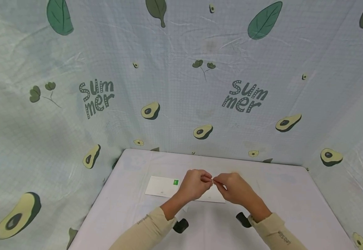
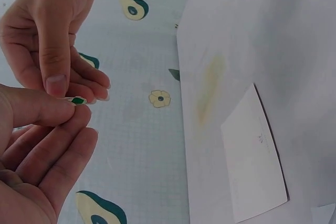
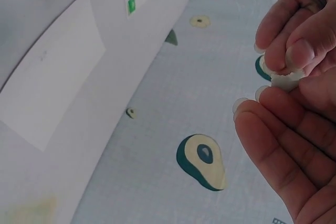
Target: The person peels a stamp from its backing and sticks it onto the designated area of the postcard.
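Note:
Both hands meet over the table, fingertips together at a small stamp with a green middle and a white, notched edge. My left hand (image 1: 195, 184) pinches the stamp (image 2: 79, 100) between thumb and index finger, its other fingers loosely bent. From the opposite side, my right hand (image 1: 235, 188) pinches its edge with thumb and fingertips. The pale back of the stamp shows in the right wrist view, partly covered by fingers. Beneath the hands lies a white envelope (image 2: 254, 161) with small print, partly hidden in the head view.
To the left, another white envelope (image 1: 161, 186) carries a green stamp (image 1: 176, 182) at its upper right corner. A small pale paper scrap (image 1: 185, 208) lies near the left wrist. The white table (image 1: 294, 208) backs onto an avocado-printed curtain (image 1: 175, 86).

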### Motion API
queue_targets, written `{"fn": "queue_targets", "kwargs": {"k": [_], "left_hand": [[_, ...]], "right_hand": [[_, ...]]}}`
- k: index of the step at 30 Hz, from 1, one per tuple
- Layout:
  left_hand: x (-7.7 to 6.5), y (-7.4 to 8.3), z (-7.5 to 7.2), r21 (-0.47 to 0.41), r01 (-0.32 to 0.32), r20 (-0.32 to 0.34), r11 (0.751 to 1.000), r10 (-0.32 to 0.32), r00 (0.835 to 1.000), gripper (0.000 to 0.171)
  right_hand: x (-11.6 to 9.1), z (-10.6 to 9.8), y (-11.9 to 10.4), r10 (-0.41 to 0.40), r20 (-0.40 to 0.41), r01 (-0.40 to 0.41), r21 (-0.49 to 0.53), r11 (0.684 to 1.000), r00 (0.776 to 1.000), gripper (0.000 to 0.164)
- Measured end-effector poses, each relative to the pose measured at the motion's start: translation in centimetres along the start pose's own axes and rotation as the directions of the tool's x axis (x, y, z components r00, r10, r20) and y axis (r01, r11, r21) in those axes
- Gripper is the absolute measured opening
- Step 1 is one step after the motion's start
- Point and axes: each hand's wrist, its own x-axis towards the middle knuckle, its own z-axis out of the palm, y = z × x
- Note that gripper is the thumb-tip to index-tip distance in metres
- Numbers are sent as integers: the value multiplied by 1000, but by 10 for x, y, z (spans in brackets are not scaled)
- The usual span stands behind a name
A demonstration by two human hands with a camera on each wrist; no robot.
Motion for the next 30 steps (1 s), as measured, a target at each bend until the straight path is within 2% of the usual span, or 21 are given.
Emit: {"fn": "queue_targets", "kwargs": {"k": [4,9,14,17,21,30], "left_hand": [[0,0,1,-2,-20,-25,1000,20,999,13],[-1,1,3,-11,-31,-75,999,30,997,15],[-1,2,6,-42,-62,-127,997,57,990,16],[0,3,6,-60,-81,-146,995,71,987,16],[0,4,6,-85,-77,-154,993,63,986,19],[-2,5,6,-102,-60,-149,993,45,988,18]], "right_hand": [[0,3,-2,17,-42,-18,-39,999,999,7],[0,7,-8,55,-134,-70,-108,992,989,6],[1,12,-9,0,-260,-49,-179,983,966,11],[0,13,-8,-42,-308,-27,-216,976,950,14],[0,15,-7,-71,-321,-6,-232,973,944,17],[-1,13,-8,-97,-306,23,-237,971,947,25]]}}
